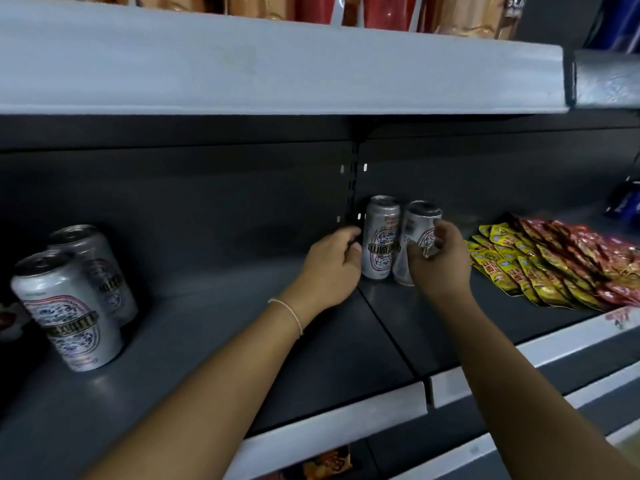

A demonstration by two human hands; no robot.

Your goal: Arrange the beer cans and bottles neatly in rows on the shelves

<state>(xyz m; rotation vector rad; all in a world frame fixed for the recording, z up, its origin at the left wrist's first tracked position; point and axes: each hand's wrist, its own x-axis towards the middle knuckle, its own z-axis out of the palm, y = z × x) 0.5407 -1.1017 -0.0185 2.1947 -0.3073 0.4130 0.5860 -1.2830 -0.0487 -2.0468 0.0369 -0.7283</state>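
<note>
Two silver beer cans stand side by side deep on the dark grey shelf [214, 327], near its back wall. My left hand [332, 268] grips the left can [380, 233] from its left side. My right hand [440, 263] grips the right can [417, 233], which leans slightly to the left; my fingers cover its lower front. Two more silver cans stand at the far left of the shelf, one in front [65, 310] and one behind it [98, 265].
Yellow and red snack packets [554, 265] lie fanned out on the shelf to the right of the cans. A grey shelf edge [277, 74] hangs overhead with packets on top. A blue object [627, 199] sits at the far right.
</note>
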